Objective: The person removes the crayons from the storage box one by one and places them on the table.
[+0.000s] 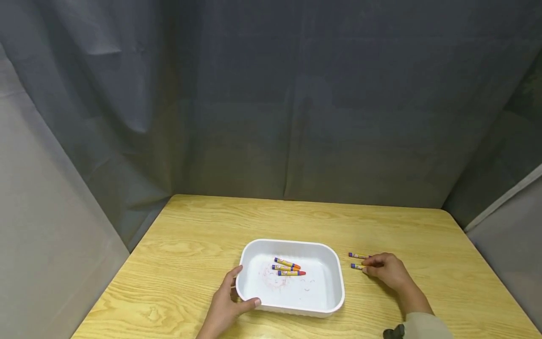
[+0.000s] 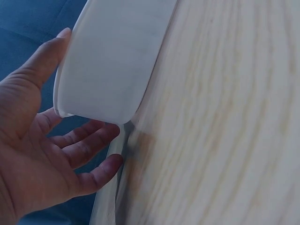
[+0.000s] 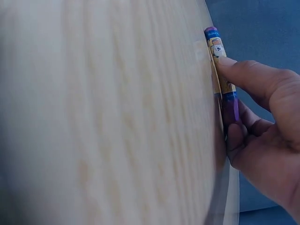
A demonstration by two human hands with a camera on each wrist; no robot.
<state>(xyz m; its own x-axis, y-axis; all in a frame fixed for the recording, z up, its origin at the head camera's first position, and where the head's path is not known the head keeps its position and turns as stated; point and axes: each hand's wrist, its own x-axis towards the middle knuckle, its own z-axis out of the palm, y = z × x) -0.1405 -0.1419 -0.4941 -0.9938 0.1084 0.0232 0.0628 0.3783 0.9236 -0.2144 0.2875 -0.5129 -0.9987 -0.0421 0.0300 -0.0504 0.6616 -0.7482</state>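
Left hand [image 1: 226,301], nearest the camera: fingers relaxed and spread, thumb and fingertips against the near-left corner of the white tray [image 1: 328,308]. Tray contents: three crayons [image 1: 288,267] lying together on its floor. Right hand [image 1: 387,270]: on the wooden table [image 1: 190,235] right of the tray, fingertips pinching the nearer of two purple crayons [image 1: 356,266]; the farther crayon [image 1: 357,255] lies just beside it, partly covered by the fingers.

The left hand [image 1: 224,301] lies low at the near side, fingers straight and spread, thumb stretched forward apart from them. The right hand [image 1: 387,269] reaches further out on its side, palm down, fingers curled in a pinch, sleeve at the wrist.
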